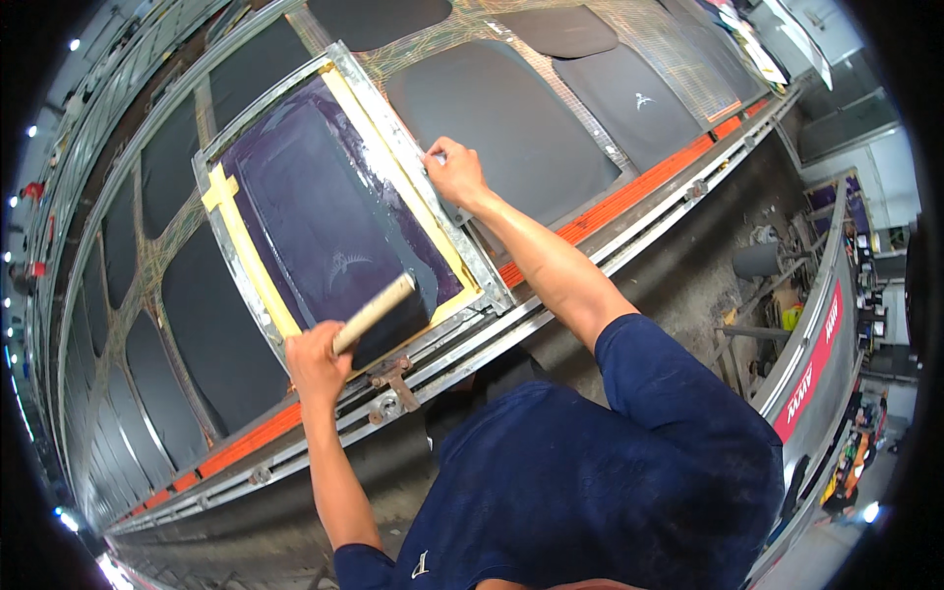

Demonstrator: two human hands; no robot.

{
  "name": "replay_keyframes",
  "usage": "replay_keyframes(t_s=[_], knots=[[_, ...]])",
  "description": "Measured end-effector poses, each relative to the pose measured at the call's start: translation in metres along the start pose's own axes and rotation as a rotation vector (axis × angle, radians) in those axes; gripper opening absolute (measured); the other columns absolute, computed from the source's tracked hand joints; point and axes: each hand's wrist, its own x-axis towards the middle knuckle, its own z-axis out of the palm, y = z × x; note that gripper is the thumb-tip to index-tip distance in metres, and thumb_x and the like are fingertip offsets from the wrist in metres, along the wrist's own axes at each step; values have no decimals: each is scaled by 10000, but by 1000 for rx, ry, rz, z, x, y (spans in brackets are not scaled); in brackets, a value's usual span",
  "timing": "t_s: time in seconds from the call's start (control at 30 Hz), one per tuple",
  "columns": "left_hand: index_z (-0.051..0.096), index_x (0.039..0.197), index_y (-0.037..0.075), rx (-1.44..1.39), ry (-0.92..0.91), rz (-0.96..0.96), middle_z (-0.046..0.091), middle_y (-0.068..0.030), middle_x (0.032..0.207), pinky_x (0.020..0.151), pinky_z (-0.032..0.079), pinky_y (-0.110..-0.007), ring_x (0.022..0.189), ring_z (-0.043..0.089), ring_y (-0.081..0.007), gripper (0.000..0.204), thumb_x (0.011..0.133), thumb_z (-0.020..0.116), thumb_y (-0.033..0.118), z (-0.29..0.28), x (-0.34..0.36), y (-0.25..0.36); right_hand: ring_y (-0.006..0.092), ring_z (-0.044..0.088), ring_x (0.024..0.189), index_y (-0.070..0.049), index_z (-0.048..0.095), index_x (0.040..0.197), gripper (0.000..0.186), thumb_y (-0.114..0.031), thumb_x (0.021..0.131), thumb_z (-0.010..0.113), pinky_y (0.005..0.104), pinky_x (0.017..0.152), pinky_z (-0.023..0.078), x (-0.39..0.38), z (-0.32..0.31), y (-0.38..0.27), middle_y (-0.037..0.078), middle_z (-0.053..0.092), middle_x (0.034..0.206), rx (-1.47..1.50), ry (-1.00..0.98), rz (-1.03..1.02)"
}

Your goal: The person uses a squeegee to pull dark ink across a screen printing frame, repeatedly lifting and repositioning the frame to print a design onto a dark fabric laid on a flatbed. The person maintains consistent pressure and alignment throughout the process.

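Dark ink pools inside the metal screen frame on the long printing table, left hand fisted round the wooden squeegee near its front, right hand pinching the frame's right rail.

My left hand gripped the wooden squeegee handle, its blade resting on the dark mesh of the printing screen near the frame's lower edge. My right hand pressed on the metal frame's right side, fingers curled over its rim. Dark fabric panels lay flat along the long worktop beside the screen.
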Motion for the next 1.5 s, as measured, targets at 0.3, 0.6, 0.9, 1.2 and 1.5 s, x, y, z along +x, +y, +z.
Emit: replay_keyframes(t_s=[0.3,0.6,0.9,1.2,1.5], knots=[[739,1061,57,77,-70,41,722,-34,1101,810,410,-387,842,602,-229,536,528,748,8,14,-65,26,365,709,803,-78,712,1042,259,-311,934,681,470,756,533,6,13,16,211,707,804,-234,-10,39],[721,1099,74,110,-21,56,720,-24,1112,830,429,-404,888,618,-233,558,546,756,6,21,35,-48,346,715,824,-99,734,999,259,-340,910,702,474,743,544,23,-6,16,170,732,859,-417,-184,-42],[737,1007,121,188,199,116,735,7,1019,776,413,-379,801,619,-217,434,590,796,16,43,241,-199,370,711,872,-32,737,1001,332,-337,872,749,451,766,548,86,5,-51,182,729,888,-593,-455,-76],[800,907,113,-64,-100,-120,736,-130,806,756,548,-429,780,705,-349,258,688,860,236,0,350,-227,360,695,950,-9,695,1134,552,-438,807,813,427,843,534,233,131,-154,186,718,975,-434,-698,-749],[790,1067,101,16,-255,-222,749,-157,823,763,551,-423,807,732,-336,478,661,905,325,11,387,-259,373,726,874,-6,741,964,304,-204,762,851,444,806,563,275,190,-147,201,740,852,-697,-749,-694]])
